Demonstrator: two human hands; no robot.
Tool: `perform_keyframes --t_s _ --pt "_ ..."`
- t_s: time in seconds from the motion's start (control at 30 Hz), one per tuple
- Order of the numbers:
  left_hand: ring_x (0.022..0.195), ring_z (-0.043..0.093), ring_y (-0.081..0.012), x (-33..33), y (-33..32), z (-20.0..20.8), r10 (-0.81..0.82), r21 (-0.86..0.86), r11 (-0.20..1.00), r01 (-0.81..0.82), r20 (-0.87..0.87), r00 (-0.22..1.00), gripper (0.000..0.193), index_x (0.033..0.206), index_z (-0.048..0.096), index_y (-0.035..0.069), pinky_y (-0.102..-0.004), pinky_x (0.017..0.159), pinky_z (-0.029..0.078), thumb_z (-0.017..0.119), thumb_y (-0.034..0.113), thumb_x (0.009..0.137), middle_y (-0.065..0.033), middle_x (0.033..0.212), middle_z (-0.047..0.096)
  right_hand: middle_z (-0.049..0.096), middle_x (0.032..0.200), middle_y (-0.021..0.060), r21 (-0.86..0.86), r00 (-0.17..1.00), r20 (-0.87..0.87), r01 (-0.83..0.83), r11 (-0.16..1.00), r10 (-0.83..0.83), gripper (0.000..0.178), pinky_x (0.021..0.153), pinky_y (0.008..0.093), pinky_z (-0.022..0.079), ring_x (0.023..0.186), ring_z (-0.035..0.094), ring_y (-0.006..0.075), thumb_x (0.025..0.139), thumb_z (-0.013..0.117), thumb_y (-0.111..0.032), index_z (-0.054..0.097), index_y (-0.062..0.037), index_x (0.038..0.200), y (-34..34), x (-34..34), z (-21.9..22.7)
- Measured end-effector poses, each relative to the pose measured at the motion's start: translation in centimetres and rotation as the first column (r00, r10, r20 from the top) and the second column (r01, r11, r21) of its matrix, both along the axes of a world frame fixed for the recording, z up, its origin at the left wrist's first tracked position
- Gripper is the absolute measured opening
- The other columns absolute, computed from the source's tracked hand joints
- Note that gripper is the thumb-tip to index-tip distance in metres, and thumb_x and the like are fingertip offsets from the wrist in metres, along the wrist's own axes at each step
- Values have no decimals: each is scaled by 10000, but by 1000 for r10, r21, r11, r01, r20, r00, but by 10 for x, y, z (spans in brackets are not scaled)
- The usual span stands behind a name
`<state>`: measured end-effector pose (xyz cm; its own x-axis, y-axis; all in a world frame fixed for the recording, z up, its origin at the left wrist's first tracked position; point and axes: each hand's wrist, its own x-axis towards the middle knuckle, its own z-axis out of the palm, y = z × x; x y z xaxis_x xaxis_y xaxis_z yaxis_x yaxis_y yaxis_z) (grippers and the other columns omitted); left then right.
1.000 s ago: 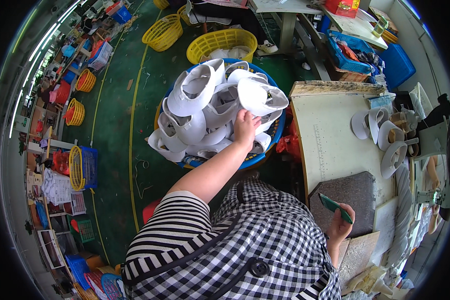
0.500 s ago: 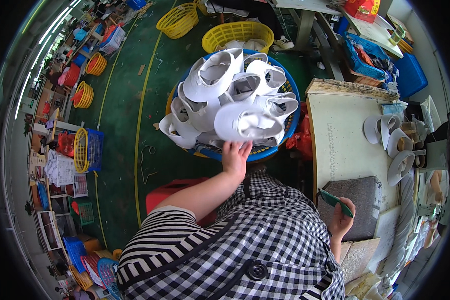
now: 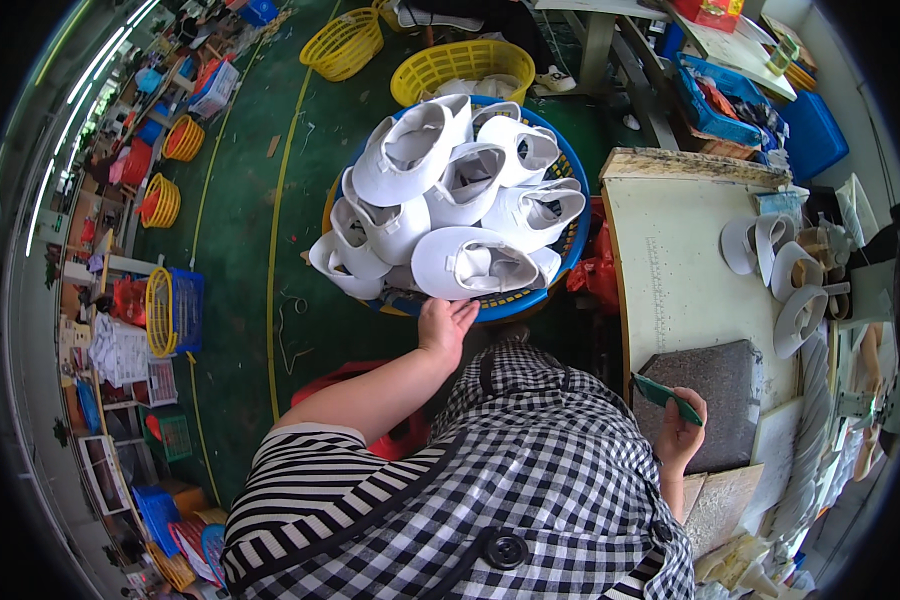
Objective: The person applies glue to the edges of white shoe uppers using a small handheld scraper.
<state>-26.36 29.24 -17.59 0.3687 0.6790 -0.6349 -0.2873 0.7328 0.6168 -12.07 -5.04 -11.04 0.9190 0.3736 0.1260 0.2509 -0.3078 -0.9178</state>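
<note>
In front of me a round blue basket (image 3: 573, 165) is heaped with white shoe uppers. The nearest white shoe upper (image 3: 450, 262) lies on its side at the near rim, toe to the left. Just below it is my left hand (image 3: 443, 330), fingers apart and holding nothing; its fingertips come up to the upper's lower edge. Over at the right, by the bench, my right hand (image 3: 682, 432) is closed on a flat dark green piece (image 3: 660, 393); its exact kind does not show.
A cream workbench (image 3: 700, 260) on the right bears a grey pad (image 3: 710, 390) and several loose white uppers (image 3: 798, 322). Beyond the basket stands a yellow basket (image 3: 410, 82). Red bags (image 3: 595, 268) sit between basket and bench. A red stool (image 3: 400, 435) is beside me at left.
The nearest white upper, blurred before, now rests still at the basket's near rim. My left hand has drawn slightly back and left from it. My right hand keeps its hold.
</note>
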Motion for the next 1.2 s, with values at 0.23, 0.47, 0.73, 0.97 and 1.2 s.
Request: perform_keyframes --t_s 0.23,0.47,0.73,0.97,1.2 --pt "1049 546 -417 0 18 -3 -414 -95 904 417 -441 797 311 1105 398 -73 -464 943 482 458 69 835 -225 1086 470 593 1046 96 61 986 -60 160 985 -156 173 852 294 486 962 594 168 918 563 -14 549 -10 1091 -24 -7 -23" --pt "856 634 -255 32 -20 42 -698 -289 700 653 -472 539 223 1024 531 13 -369 690 522 489 221 953 -150 1053 596 586 1088 118 470 554 -806 813 343 -208 333 804 349 555 934 621 233 947 536 -102 453 -54 1266 -31 22 -17" --pt "801 618 -164 136 -98 49 -902 182 121 976 -391 184 450 721 503 75 -282 728 496 415 418 999 -119 934 650 605 1071 119 542 520 -804 840 3 -288 289 844 375 561 963 634 236 942 551 -121 449 -62 1205 -80 -29 -6" --pt "829 592 -161 205 -273 16 -855 527 -478 703 -461 -237 322 770 582 19 -288 790 467 549 287 946 -82 862 622 602 1037 90 498 364 -820 834 -238 -442 234 858 387 555 957 635 238 894 623 -109 496 -89 1090 -134 -112 -6" --pt "1235 454 -324 233 -473 -7 -748 745 -609 -272 -654 -114 315 1118 521 65 -395 1031 374 650 106 834 -151 1318 477 603 1066 103 455 186 -723 853 -255 -666 262 815 340 565 952 644 212 948 538 -127 521 -34 1192 -212 -194 -14"
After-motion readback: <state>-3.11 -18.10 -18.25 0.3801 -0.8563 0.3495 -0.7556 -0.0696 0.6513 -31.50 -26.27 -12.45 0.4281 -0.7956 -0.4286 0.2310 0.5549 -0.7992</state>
